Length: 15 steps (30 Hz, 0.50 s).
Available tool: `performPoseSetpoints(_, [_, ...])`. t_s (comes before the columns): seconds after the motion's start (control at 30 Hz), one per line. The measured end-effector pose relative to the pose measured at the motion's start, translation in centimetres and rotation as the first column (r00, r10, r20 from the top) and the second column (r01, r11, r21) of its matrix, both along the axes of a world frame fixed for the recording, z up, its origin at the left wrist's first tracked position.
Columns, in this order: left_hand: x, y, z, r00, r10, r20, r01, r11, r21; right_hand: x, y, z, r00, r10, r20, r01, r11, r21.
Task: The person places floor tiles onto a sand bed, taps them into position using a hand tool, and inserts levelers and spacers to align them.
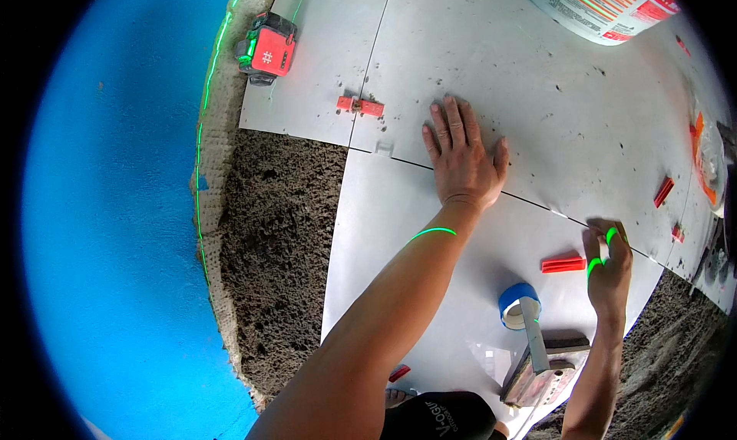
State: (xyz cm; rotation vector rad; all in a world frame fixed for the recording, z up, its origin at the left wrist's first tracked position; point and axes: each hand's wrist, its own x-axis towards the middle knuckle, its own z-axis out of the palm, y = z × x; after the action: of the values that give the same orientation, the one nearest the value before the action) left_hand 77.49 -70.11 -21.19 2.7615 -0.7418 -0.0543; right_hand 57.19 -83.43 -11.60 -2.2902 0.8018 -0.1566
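My left hand (464, 160) lies flat with fingers spread on the large grey-white floor tile (530, 110), just beyond a dark joint. On the near side of that joint is another pale tile (384, 263). At its far right end my right hand (609, 275) reaches the joint with bent fingers drawn together; whatever they pinch is hidden. Green laser light crosses the right fingers and left forearm. Close to the right hand lies a red tile-levelling wedge (563, 265). Nearer to me are a blue tape roll (520, 306) and a grimy flat tool with a pale handle (540, 375).
A red laser level (270, 50) stands at the far left beside a blue wall (130, 210). Rough dark mortar (280, 240) borders the near tile. Red wedges (361, 106) sit across a joint. A white bucket (591, 10) stands far right, with a clear plastic bag (708, 160) nearby.
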Motion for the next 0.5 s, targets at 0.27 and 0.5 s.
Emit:
performPoseSetpoints(0.27, [-0.4, 0.1, -1.2, 0.993, -0.002, 0.12, 0.009, 0.998, -0.062, -20.0, 6.8, 1.8, 0.835, -0.454, -0.312, 0.408, 0.89, -0.203])
performPoseSetpoints(0.5, [0.9, 0.3, -1.6, 0.968, -0.095, 0.233, 0.123, 0.987, -0.108, -35.7, 22.3, 1.2, 0.529, -0.739, -0.417, 0.763, 0.629, -0.148])
